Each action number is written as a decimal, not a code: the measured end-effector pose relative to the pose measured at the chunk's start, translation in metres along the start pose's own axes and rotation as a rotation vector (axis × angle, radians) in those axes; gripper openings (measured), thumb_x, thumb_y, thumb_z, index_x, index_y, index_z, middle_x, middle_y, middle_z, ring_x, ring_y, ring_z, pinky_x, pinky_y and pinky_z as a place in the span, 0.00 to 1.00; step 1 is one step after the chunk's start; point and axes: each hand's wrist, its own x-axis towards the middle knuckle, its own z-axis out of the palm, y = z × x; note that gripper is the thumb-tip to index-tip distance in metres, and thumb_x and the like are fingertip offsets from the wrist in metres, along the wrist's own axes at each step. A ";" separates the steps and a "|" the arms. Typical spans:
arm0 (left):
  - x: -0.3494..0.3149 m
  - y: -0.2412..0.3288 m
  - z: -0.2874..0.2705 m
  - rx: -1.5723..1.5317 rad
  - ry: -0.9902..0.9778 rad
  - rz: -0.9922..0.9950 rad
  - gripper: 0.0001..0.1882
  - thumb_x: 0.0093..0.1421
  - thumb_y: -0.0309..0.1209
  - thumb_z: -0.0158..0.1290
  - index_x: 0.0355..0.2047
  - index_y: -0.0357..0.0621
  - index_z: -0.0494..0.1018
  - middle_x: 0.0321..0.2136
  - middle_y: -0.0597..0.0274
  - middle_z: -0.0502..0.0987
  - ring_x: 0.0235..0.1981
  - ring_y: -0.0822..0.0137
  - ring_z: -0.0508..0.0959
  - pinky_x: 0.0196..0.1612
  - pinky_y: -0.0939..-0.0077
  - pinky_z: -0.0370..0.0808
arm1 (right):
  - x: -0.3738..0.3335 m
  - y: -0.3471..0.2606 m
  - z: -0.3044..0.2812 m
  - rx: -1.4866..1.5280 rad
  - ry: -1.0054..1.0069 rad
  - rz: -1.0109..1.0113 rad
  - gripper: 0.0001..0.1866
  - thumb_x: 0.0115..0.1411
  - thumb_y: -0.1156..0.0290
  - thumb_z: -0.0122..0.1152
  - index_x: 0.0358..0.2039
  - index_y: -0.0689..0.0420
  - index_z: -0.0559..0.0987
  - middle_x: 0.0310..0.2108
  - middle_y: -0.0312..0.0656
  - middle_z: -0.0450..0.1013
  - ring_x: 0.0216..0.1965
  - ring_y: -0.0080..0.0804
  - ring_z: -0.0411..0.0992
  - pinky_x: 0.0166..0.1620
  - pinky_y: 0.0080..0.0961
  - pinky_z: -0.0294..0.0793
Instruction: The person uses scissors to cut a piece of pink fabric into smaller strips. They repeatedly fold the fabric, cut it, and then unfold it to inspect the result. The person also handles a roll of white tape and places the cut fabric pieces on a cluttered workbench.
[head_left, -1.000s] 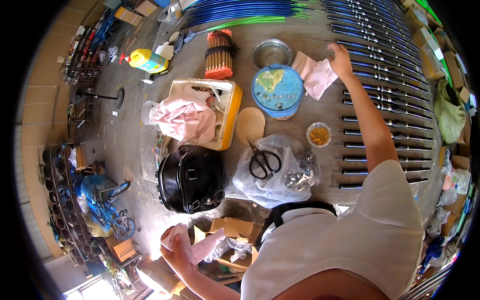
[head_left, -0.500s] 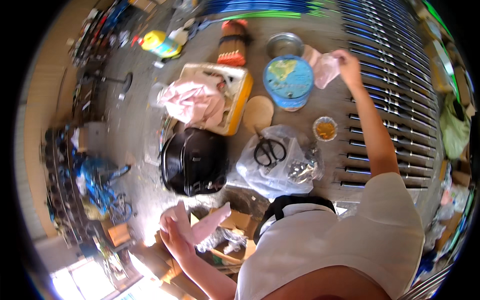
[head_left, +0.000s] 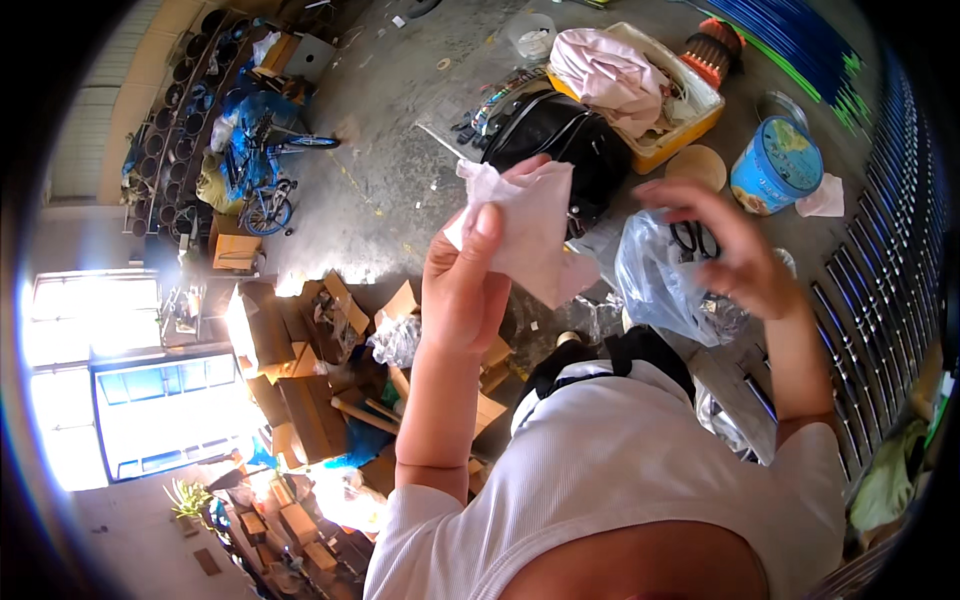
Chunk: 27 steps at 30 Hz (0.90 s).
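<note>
A thin pale pink cloth [head_left: 535, 235] is pinched between the thumb and fingers of my left hand [head_left: 465, 270], held up in front of my chest. My right hand [head_left: 735, 250] holds nothing, its fingers apart and slightly curled. It hovers over a clear plastic bag [head_left: 650, 270] and partly hides the black-handled scissors [head_left: 684, 238] lying on it. A second pink cloth [head_left: 822, 197] lies on the table beside a round blue tub [head_left: 776, 165]. Beyond my left hand sits a black bag [head_left: 560, 140].
A yellow and white box [head_left: 690, 125] holds a heap of pink cloth [head_left: 610, 75]. Next to it is a bundle of brown rods [head_left: 715, 55]. Rows of dark rods [head_left: 880, 270] run along the right. Cardboard boxes [head_left: 310, 410] crowd the floor at left, near a blue bicycle [head_left: 268, 205].
My left hand has risen toward the middle with its pink cloth. My right hand has let go of the other cloth beside the tub and come back toward me. The view has swung left.
</note>
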 end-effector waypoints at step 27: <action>-0.116 0.017 -0.132 -0.242 -0.058 -0.093 0.06 0.61 0.28 0.51 0.36 0.39 0.70 0.31 0.67 0.75 0.32 0.76 0.74 0.37 0.79 0.71 | 0.047 -0.044 0.224 0.091 0.452 0.036 0.13 0.57 0.70 0.58 0.39 0.58 0.65 0.35 0.36 0.66 0.36 0.19 0.65 0.42 0.18 0.66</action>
